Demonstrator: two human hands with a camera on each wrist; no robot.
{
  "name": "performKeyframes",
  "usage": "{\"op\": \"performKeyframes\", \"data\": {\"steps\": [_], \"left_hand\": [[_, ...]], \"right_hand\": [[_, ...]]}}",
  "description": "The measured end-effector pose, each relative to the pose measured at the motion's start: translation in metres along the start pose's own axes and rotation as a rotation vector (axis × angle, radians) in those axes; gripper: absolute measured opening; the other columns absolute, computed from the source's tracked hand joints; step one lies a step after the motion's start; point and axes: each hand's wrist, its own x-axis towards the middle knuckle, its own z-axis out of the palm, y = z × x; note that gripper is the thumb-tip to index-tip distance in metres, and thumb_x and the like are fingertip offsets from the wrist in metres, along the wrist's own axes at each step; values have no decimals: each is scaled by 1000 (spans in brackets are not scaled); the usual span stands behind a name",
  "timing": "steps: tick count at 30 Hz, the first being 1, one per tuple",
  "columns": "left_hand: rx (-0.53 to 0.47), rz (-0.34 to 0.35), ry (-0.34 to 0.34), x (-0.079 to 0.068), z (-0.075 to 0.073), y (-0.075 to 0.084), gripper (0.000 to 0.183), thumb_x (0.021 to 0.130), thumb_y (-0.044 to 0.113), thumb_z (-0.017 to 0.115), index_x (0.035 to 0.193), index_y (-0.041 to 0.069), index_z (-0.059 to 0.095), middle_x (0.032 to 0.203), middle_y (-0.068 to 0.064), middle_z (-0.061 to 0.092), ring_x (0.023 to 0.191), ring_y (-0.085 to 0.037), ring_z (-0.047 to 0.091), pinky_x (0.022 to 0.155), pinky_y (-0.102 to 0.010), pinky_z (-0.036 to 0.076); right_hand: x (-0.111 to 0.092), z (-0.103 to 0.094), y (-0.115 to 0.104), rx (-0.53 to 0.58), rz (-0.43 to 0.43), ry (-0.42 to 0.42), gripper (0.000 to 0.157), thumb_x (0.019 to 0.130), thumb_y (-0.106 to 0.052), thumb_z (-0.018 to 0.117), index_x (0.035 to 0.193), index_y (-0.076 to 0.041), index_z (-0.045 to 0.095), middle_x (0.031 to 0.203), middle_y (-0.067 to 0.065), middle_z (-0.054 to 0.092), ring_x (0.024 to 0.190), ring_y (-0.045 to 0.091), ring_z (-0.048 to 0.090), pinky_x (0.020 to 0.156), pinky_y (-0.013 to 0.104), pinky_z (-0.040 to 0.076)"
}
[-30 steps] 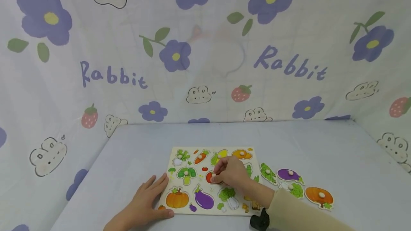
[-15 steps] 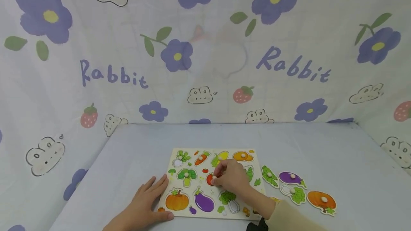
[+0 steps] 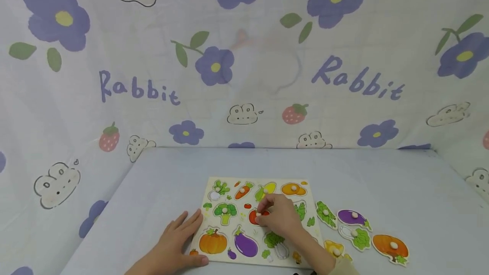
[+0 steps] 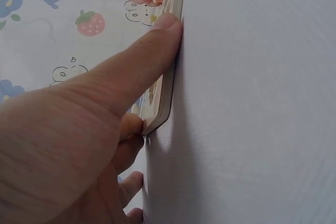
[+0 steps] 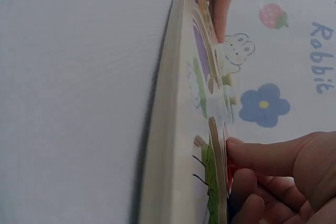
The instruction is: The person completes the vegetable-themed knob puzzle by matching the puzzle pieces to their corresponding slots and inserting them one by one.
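Observation:
A vegetable peg puzzle board (image 3: 311,192) lies flat on the table. My right hand (image 3: 282,215) is over its middle, thumb and fingertips pinching the knob of the tomato piece (image 3: 253,217), which sits at the tomato outline. In the right wrist view, the thumb (image 5: 262,156) and curled fingers come right down to the board's face. My left hand (image 3: 172,241) rests against the board's left side with fingers extended; its thumb (image 4: 152,40) lies along the near edge. Knobbed broccoli (image 3: 225,215), carrot (image 3: 242,192) and radish (image 3: 215,194) pieces sit in the board.
Right of the board lie loose knobbed pieces: a green leafy one (image 3: 326,216), an eggplant (image 3: 347,216), a cabbage (image 3: 362,241), a pumpkin (image 3: 383,243) and a yellow one (image 3: 331,247). Pumpkin (image 3: 212,243) and eggplant (image 3: 246,245) pictures on the board show no knobs. A patterned curtain (image 3: 244,88) stands behind.
The head view shifts slightly, so the scene slides right. My right hand stays pinching at the tomato piece, and the left hand keeps its place. The yellow piece beside the forearm shows more fully.

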Motion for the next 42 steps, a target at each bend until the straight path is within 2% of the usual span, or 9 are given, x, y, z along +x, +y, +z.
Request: {"op": "performKeyframes", "data": {"steps": [6, 13, 17, 25, 34, 39, 42], "left_hand": [[-6, -11, -34, -3, 3, -2, 105, 74, 58, 79, 154, 8, 33, 160, -7, 24, 145, -45, 6, 109, -70, 0], [-10, -68, -48, -3, 4, -3, 106, 72, 60, 78, 155, 13, 31, 161, -2, 23, 146, -41, 5, 111, -66, -2], [-4, -88, -57, -1, 4, -2, 107, 72, 61, 78, 156, 15, 31, 161, -1, 23, 146, -40, 5, 111, -65, -2], [0, -77, -56, 1, 3, 1, 104, 74, 59, 77, 155, 13, 31, 161, -3, 24, 145, -42, 7, 110, -67, -1], [4, -87, -50, 1, 1, 4, 104, 73, 57, 79, 155, 12, 33, 160, -4, 25, 146, -41, 7, 111, -66, -1], [4, -91, -44, 0, 0, 5, 104, 73, 57, 79, 154, 12, 34, 160, -4, 26, 146, -41, 7, 111, -66, -1], [7, -92, -35, 1, 0, 5, 104, 73, 59, 79, 154, 12, 34, 160, -3, 26, 146, -40, 7, 111, -66, -1]], "right_hand": [[-8, 1, -1, -13, 1, -3, 20, 75, -7, 84, 79, -13, 65, 83, -4, 65, 71, 17, 53, 62, 33, 44], [-7, 2, -1, -9, -13, 2, 21, 73, -7, 85, 78, -13, 66, 87, -4, 65, 84, 18, 55, 74, 38, 48], [-7, 1, 0, -12, -2, 9, 21, 73, -8, 85, 78, -14, 66, 87, -4, 65, 86, 18, 56, 76, 40, 48], [-4, -1, 0, 1, 25, 14, 21, 73, -8, 86, 77, -13, 66, 84, -4, 66, 88, 19, 55, 81, 42, 47], [-2, -4, -1, 32, 33, -15, 19, 74, -6, 85, 79, -11, 67, 81, -4, 66, 85, 18, 56, 79, 41, 46], [0, -11, -3, 125, 53, -67, 15, 77, -4, 83, 82, -8, 69, 83, 0, 67, 79, 19, 56, 67, 34, 50], [3, -20, -4, 141, 19, -89, 11, 79, -7, 81, 82, -10, 71, 85, -1, 67, 77, 20, 57, 62, 32, 50]]}}
